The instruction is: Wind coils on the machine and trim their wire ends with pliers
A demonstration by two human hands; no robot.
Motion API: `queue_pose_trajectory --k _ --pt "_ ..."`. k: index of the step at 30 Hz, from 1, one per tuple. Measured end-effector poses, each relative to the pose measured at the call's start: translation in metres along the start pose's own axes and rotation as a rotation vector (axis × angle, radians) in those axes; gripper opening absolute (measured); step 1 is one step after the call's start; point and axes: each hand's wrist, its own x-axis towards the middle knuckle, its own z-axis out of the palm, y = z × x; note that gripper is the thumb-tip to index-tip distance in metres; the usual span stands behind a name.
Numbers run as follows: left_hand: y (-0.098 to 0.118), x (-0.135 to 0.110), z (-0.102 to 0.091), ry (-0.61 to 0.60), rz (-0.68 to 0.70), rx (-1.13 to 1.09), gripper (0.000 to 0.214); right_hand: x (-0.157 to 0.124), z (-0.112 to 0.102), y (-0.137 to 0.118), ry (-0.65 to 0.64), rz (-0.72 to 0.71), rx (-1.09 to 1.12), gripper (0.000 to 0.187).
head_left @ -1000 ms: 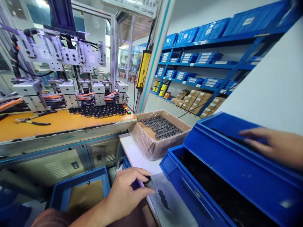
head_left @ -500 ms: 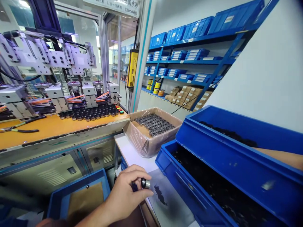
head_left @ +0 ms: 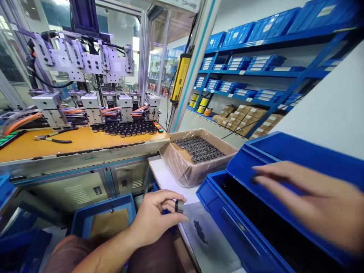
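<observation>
My left hand is at the near edge of the white table, its fingers pinched on a small metal ring. My right hand is blurred and hovers over the stacked blue bins at the right. Its fingertips seem to pinch a small dark part. The lower bin holds many dark parts.
A cardboard box lined with plastic and full of dark rings stands behind the bins. Left is an orange workbench with pliers, rows of black parts and a machine. A blue tray lies below. Shelves stand behind.
My right hand has come up out of the upper bin and swung left over the bins. My left hand has kept the ring and barely moved.
</observation>
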Motion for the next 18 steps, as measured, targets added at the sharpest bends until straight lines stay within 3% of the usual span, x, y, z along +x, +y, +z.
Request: queue_pose_trajectory --k 1,3,6,10,18 --pt "0.001 -0.001 0.001 -0.015 -0.015 -0.011 0.033 -0.002 0.012 -0.025 -0.016 -0.088 0.126 0.012" --pt "0.001 -0.003 0.003 -0.040 -0.043 -0.037 0.032 -0.006 0.036 -0.068 -0.046 -0.134 0.416 0.012" --pt "0.001 -0.005 0.007 -0.048 -0.042 -0.075 0.033 -0.013 0.064 -0.099 -0.045 -0.137 0.691 0.020" --pt "-0.002 -0.004 0.013 -0.061 -0.022 -0.145 0.039 -0.022 0.079 -0.099 -0.025 -0.128 0.752 0.021" --pt "-0.009 0.006 0.022 -0.100 0.042 -0.147 0.047 -0.027 0.075 -0.090 0.007 -0.155 0.721 0.026"
